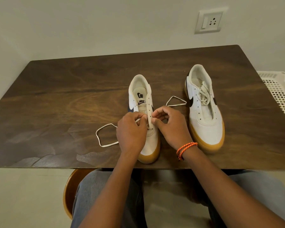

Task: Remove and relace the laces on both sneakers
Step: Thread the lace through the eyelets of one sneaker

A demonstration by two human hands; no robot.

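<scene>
Both hands were down at the toe end of the white low-top sneaker with the gum-coloured sole (150,135), which sat between them on the dark brown wooden desk (56,99). The left hand (131,130) had its fingers curled in, pinching the flat white lace (105,134) near the lowest eyelets, and the right hand (169,125) was pinching at the same spot from the other side, an orange braided bracelet (185,148) on its wrist. One loop of the lace trailed out on the desk just left of the left hand, and another loop lay just beyond the right hand. Only the bottom crossing looked threaded; the eyelets further up, beyond the fingers, stood bare, so relacing on this shoe seemed barely begun. Well to the right of the right hand stood the second white sneaker with a black swoosh (204,109), its own lace bundled loosely over the tongue and its eyelets apparently empty, which suggested it was unlaced but not yet relaced. Further right, off the desk edge, sat a white plastic lattice basket (278,94).
</scene>
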